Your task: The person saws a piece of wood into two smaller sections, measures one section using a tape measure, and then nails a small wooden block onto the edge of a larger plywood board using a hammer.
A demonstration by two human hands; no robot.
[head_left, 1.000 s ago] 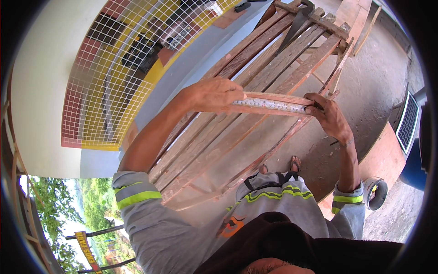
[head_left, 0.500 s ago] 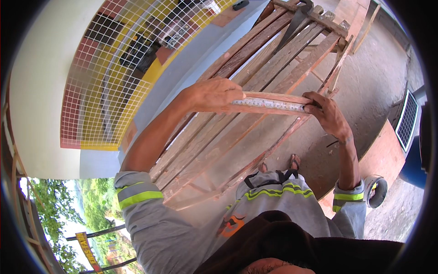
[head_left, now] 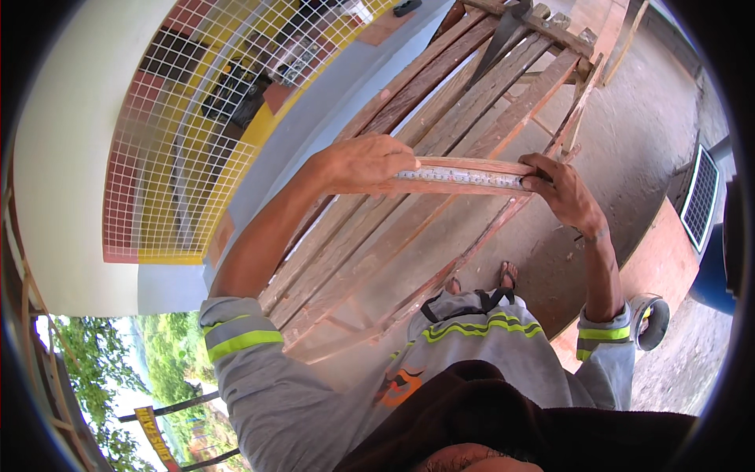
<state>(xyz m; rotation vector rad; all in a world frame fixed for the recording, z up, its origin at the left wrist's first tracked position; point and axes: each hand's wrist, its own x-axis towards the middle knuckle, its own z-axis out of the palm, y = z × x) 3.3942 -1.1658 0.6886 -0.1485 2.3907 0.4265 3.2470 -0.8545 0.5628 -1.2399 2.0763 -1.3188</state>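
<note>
A short reddish strip of wood point(head_left: 472, 188) is held up crosswise over a slatted wooden bench, with a white measuring tape point(head_left: 460, 176) laid flat along its face. My left hand point(head_left: 368, 163) is closed round the left end, its thumb pressing on the tape. At the other end, my right hand point(head_left: 565, 193) pinches the wood and the tape between thumb and fingers. The tape's ends are hidden under my hands. Below the strip runs the bench point(head_left: 480, 126), made of long rough slats with gaps between them.
A handsaw point(head_left: 497, 47) lies on the bench's far end. To the left is a wall opening with white wire mesh point(head_left: 169, 181). On the right are a plywood sheet point(head_left: 657, 271), a small solar panel point(head_left: 700, 197), a blue drum point(head_left: 714, 279) and a round grey object point(head_left: 651, 322).
Both hands keep their grip on the wood and tape, which have barely moved. The whole view has shifted slightly.
</note>
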